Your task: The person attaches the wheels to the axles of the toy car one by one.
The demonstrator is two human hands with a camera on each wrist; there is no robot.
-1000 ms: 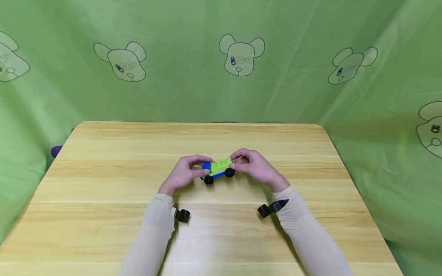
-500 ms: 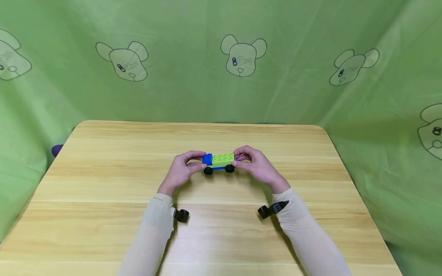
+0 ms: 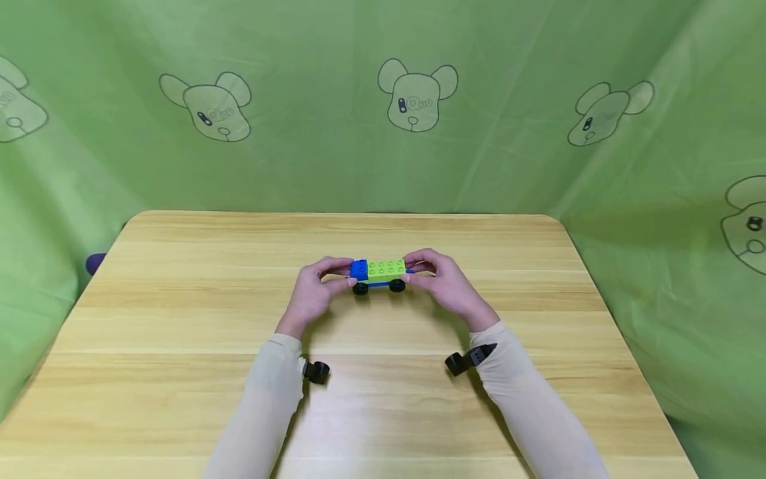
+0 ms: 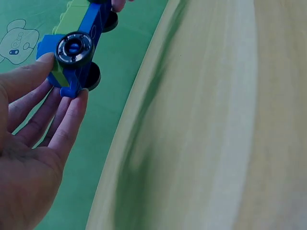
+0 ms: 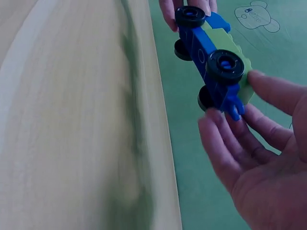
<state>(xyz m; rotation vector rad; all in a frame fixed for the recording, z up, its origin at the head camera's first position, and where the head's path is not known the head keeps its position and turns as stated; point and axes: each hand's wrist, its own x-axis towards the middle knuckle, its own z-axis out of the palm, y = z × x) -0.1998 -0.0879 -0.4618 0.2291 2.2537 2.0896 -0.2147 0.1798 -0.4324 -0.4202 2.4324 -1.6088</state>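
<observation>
A toy block car (image 3: 385, 269) is held level between my two hands, raised over the table. It has a lime green studded brick on top, a blue block at its left end, a blue base and black wheels (image 4: 74, 49). My left hand (image 3: 312, 290) pinches the blue front end between thumb and fingers. On the other side my right hand (image 3: 445, 283) grips the rear, its thumb against the green brick (image 5: 242, 72) and its fingers under the blue hitch (image 5: 233, 106). Parts of the ends are hidden behind the fingers.
The wooden table (image 3: 383, 412) spreads under both arms, its far edge near a green curtain (image 3: 311, 159) printed with bear heads. Small black wrist cameras (image 3: 461, 362) stick out from both sleeves. A purple object (image 3: 94, 263) shows beyond the table's left edge.
The toy car has turned from a slant to lie straight across the view, and it has shifted away from me. Both hands keep hold of it, and the left has moved slightly farther out.
</observation>
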